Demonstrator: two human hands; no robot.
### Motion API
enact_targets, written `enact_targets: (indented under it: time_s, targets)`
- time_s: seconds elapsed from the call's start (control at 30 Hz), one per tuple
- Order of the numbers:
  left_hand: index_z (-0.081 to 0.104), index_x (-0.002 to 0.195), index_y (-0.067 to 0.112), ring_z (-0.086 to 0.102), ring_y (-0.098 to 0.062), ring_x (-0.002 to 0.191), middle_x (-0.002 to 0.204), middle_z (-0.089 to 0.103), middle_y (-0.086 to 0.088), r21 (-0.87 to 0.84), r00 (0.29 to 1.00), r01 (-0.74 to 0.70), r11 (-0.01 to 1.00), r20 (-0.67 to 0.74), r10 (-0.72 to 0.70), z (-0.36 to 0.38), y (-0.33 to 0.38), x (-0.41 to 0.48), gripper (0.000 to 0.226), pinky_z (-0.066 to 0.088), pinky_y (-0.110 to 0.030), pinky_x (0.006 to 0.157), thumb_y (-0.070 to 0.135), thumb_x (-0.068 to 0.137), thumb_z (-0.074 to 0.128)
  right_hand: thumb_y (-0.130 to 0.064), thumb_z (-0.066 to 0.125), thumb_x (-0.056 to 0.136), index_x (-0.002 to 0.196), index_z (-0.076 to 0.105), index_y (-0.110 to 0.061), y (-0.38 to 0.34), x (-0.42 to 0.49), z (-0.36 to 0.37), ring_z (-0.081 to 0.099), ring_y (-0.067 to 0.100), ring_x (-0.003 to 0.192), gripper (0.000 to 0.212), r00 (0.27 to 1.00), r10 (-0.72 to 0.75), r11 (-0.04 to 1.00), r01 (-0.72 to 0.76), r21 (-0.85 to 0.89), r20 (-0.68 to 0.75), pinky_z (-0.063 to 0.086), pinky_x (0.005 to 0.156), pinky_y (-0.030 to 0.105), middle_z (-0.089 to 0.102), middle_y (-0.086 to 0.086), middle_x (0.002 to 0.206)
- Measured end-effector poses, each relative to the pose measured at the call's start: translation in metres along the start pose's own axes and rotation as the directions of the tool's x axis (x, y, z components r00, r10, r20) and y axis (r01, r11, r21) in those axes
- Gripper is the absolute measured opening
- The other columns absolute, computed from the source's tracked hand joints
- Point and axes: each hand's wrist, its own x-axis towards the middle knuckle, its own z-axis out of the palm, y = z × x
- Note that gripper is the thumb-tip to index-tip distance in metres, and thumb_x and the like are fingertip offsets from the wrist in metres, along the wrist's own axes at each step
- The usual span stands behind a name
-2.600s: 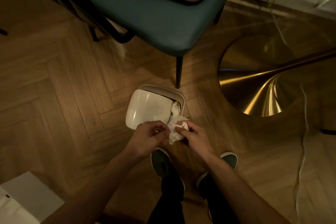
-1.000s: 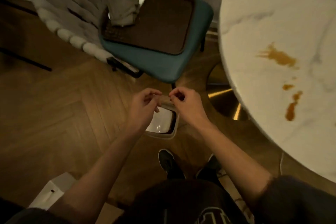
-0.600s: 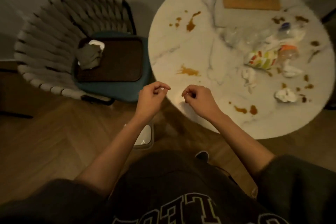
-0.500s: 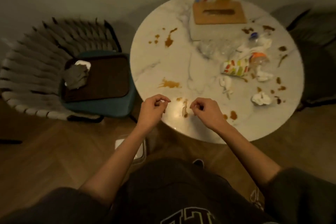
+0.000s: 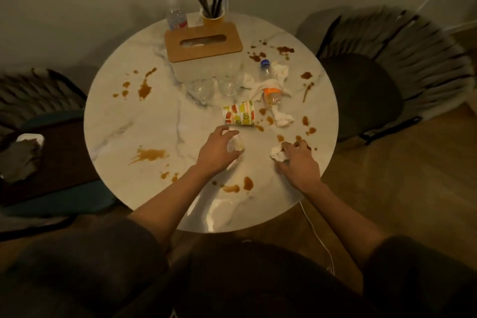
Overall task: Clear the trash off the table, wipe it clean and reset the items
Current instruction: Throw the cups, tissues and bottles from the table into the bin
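It is the trash step now. The left hand (image 5: 218, 152) curls its fingers round a crumpled tissue (image 5: 237, 144) near the middle of the bench (image 5: 154, 121). The right hand (image 5: 300, 161) pinches a second tissue (image 5: 276, 154) close to the right edge. Both tissues look like they are on the bench top, not lifted.

More trash waits farther back: a spotty paper cup (image 5: 238, 116) on its side, a fallen bottle (image 5: 269, 85) with an orange label, and more tissues (image 5: 284, 119) round it. Brown spills (image 5: 149, 155) are all over.

Next, I think, both hands must squeeze tight, lift, and carry the tissues away. Wiping has to wait until the cup and bottle go too. The glasses (image 5: 229, 85) stand close by, so reach with care.
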Motion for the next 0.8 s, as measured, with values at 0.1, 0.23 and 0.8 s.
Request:
enact_targets:
  time_s: [0.1, 0.23, 0.8]
  targets:
    - [0.057, 0.131, 0.025, 0.038, -0.027, 0.13, 0.145, 0.037, -0.007, 0.119, 0.997, 0.023, 0.993, 0.076, -0.033, 0.019, -0.001, 0.016, 0.051, 0.045, -0.041, 0.1, 0.029, 0.082, 0.07, -0.037, 0.059, 0.09, 0.131, 0.055, -0.019, 0.002, 0.013, 0.011, 0.051, 0.029, 0.112, 0.045, 0.999, -0.05, 0.999, 0.05, 0.01, 0.004, 0.052, 0.083, 0.042, 0.044, 0.009, 0.128]
    - [0.072, 0.097, 0.018, 0.051, -0.023, 0.108, 0.115, 0.054, -0.004, 0.054, 0.999, 0.005, 0.999, -0.041, -0.002, 0.025, -0.014, 0.021, 0.017, 0.049, -0.036, 0.086, 0.014, 0.08, 0.071, -0.027, 0.06, 0.092, 0.119, 0.065, -0.016, 0.002, 0.019, 0.016, 0.056, 0.024, 0.103, 0.03, 0.988, -0.146, 0.987, 0.149, 0.066, -0.06, 0.051, 0.077, 0.037, 0.05, 0.006, 0.118]
    - [0.069, 0.096, 0.015, 0.069, -0.01, 0.073, 0.099, 0.068, -0.005, -0.847, 0.82, 0.254, 0.467, -0.067, -0.569, -0.087, -0.12, -0.164, 0.01, 0.057, -0.033, 0.066, 0.012, 0.087, 0.069, -0.013, 0.073, 0.083, 0.095, 0.074, -0.012, -0.19, -0.077, 0.072, 0.06, 0.005, 0.077, 0.012, 0.929, -0.368, 0.733, 0.316, 0.602, -0.04, 0.045, 0.069, 0.011, 0.067, -0.003, 0.089]
